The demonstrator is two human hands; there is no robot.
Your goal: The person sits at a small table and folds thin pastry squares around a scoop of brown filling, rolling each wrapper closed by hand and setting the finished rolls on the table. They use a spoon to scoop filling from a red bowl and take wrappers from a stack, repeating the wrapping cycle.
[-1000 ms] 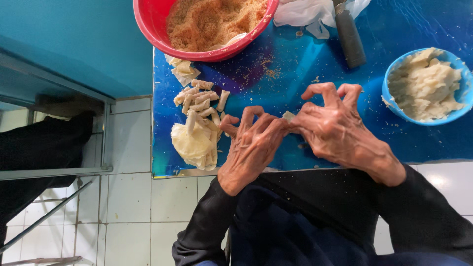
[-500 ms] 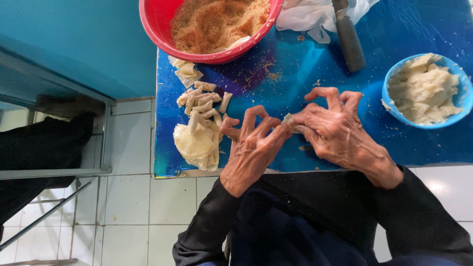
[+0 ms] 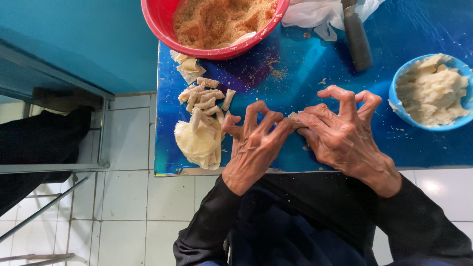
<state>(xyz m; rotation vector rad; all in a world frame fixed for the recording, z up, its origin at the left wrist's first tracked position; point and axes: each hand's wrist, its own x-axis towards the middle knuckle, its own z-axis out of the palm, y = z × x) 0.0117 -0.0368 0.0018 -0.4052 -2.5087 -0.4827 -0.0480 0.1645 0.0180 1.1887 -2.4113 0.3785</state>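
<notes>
My left hand [image 3: 253, 143] and my right hand [image 3: 340, 133] meet fingertip to fingertip over the blue table [image 3: 295, 69], pinching a small pale wrapper piece [image 3: 294, 117] between them; most of it is hidden by the fingers. Just left of my left hand lies a stack of thin round wrappers [image 3: 199, 140]. Above that stack sit several small rolled pieces [image 3: 207, 98]. Both sleeves are black.
A red bowl [image 3: 167, 27] of orange-brown crumbs stands at the table's far edge. A blue bowl [image 3: 396, 106] of pale mashed filling is at the right. A dark-handled tool [image 3: 357, 37] lies on white plastic [image 3: 313, 15]. White floor tiles [image 3: 128, 197] lie left of the table.
Both hands have stayed in place, fingers shifting slightly on the small piece. The view has drifted a little.
</notes>
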